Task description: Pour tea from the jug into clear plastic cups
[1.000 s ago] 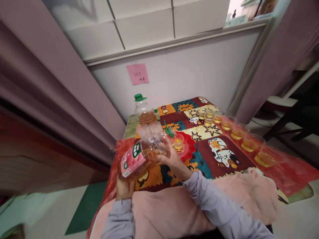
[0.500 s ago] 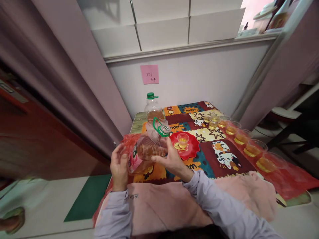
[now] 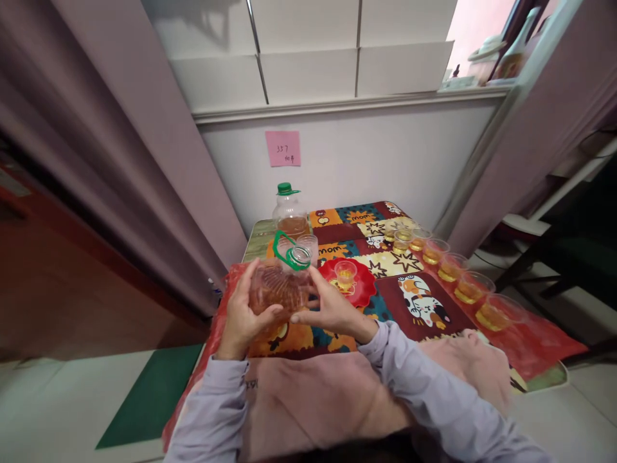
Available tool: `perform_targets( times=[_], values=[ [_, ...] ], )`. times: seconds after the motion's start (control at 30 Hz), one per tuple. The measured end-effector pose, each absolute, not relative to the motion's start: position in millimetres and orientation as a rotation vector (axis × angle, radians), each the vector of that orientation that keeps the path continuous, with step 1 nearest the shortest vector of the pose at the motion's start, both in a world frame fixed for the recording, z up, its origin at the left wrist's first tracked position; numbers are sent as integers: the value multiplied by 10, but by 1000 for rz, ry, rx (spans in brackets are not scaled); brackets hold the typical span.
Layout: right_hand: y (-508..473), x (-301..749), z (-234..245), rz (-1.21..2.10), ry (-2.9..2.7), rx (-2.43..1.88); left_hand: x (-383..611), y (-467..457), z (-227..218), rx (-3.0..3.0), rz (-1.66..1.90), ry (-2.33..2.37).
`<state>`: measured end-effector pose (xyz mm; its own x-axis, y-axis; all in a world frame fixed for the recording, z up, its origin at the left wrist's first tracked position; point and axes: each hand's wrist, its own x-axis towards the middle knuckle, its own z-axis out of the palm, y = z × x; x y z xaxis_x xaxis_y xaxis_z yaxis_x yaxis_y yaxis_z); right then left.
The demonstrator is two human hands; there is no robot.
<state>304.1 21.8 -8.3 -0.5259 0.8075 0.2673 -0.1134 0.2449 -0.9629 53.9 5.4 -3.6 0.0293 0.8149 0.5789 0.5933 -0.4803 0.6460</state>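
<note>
Both hands hold a large clear plastic jug point(image 3: 279, 292) of amber drink, standing upright over the table's near left part. Its open mouth has a green ring and handle point(image 3: 290, 252). My left hand point(image 3: 243, 315) wraps its left side and my right hand point(image 3: 330, 308) grips its right side. Just right of the jug a small clear cup point(image 3: 346, 274) with amber drink stands on a red plate point(image 3: 364, 289). A stack of empty clear cups point(image 3: 308, 246) rises behind the jug.
A second bottle with a green cap point(image 3: 288, 211) stands at the table's far left. A row of several filled cups point(image 3: 453, 267) runs along the right side. A patterned cloth point(image 3: 424, 302) covers the table. A pink note point(image 3: 283, 148) is stuck on the wall.
The jug has swung from tilted, mouth toward the cup on the red plate, to upright. My left hand has moved from under its base to its side.
</note>
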Motion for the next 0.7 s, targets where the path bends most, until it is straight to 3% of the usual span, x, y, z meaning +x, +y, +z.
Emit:
perform_targets(
  times=[0.17,0.33,0.7],
  values=[
    [499,3414,-209,932,-1817,-934,431,49,-41,1985,1517,1486],
    [884,3810,-251,402,-1979,-1532,345,39,-101,1934,1639,1450],
    [992,3863,-169,388,-2135,-1796,341,39,-125,1940,1639,1476]
  ],
)
